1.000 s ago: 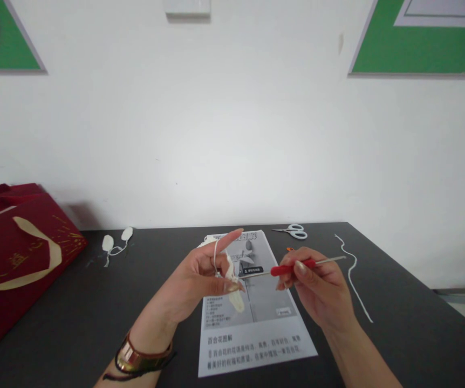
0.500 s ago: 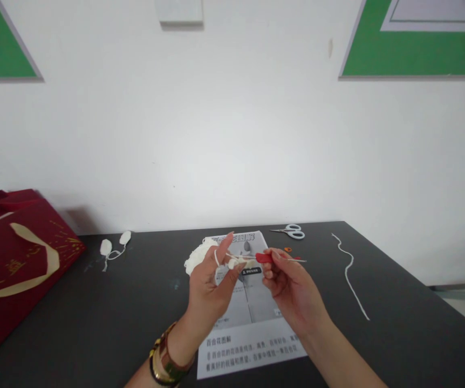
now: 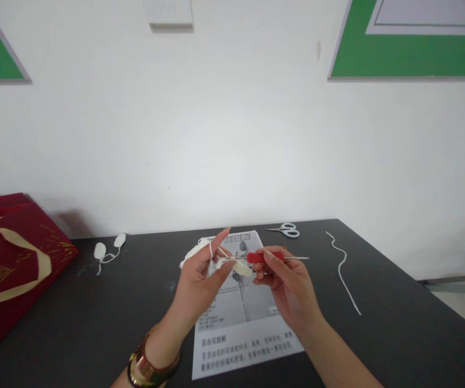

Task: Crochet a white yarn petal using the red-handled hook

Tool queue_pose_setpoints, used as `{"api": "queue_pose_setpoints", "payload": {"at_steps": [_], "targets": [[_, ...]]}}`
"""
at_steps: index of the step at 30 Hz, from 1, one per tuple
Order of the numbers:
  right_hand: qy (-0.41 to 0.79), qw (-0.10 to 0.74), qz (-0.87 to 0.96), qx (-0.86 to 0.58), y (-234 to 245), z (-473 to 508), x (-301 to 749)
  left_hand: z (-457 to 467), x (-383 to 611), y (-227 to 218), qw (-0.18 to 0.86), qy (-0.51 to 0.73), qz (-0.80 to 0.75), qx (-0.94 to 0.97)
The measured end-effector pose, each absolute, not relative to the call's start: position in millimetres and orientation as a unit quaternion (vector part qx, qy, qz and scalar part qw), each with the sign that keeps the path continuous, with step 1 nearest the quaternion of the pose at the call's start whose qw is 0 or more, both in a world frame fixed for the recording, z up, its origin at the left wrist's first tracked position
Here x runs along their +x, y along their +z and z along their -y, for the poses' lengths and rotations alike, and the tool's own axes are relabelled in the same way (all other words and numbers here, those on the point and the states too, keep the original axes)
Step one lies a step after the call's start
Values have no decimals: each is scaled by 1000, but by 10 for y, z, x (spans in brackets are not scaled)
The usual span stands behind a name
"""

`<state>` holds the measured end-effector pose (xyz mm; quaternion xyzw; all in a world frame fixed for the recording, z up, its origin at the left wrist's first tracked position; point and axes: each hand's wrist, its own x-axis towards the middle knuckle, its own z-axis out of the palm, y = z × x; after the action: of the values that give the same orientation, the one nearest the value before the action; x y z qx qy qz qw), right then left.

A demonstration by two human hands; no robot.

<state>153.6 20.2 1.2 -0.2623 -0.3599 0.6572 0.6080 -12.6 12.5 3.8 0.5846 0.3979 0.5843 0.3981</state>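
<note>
My left hand (image 3: 204, 267) pinches a small white crochet piece (image 3: 241, 268) between thumb and fingers, its index finger raised with white yarn looped round it. In my right hand (image 3: 289, 280) is a crochet hook (image 3: 255, 257) with a red grip and thin metal ends. The hook's left end reaches to the top of the crochet piece by my left fingertips; whether it sits in a stitch is too small to tell. Behind my left hand lies a ball of white yarn (image 3: 192, 251), partly hidden. Under both hands is a printed sheet (image 3: 248, 350).
Scissors (image 3: 289, 230) lie at the back of the black table (image 3: 135, 323). A loose white yarn strand (image 3: 342, 264) rests on the right. Two white crocheted pieces (image 3: 100, 250) joined by yarn lie left, near a red gift bag (image 3: 26, 253). A white wall (image 3: 232, 134) stands behind.
The crochet piece has turned so more of its flat side shows below the hook. More of the red grip shows in my right hand. The whole view has shifted slightly.
</note>
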Motion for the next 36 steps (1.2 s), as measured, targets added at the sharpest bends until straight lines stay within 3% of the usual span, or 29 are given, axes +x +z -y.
{"api": "queue_pose_setpoints", "payload": {"at_steps": [11,16,19,21,28,36], "targets": [[646,608,359,-290,-61,-237,1507,-162,53,-149,357,649,-429,517],[406,642,569,-317,-147,-147,1480,-119,160,-96,486,680,-393,384],[205,620,723,-228,-188,-127,1518,-105,131,-3,595,662,-320,324],[158,612,753,-185,-186,-141,1547,-114,67,49,641,638,-288,316],[435,640,594,-222,-115,-245,1558,-183,-191,128,649,584,-306,379],[501,635,552,-204,-107,-279,1669,-131,-280,193,633,565,-305,433]]}}
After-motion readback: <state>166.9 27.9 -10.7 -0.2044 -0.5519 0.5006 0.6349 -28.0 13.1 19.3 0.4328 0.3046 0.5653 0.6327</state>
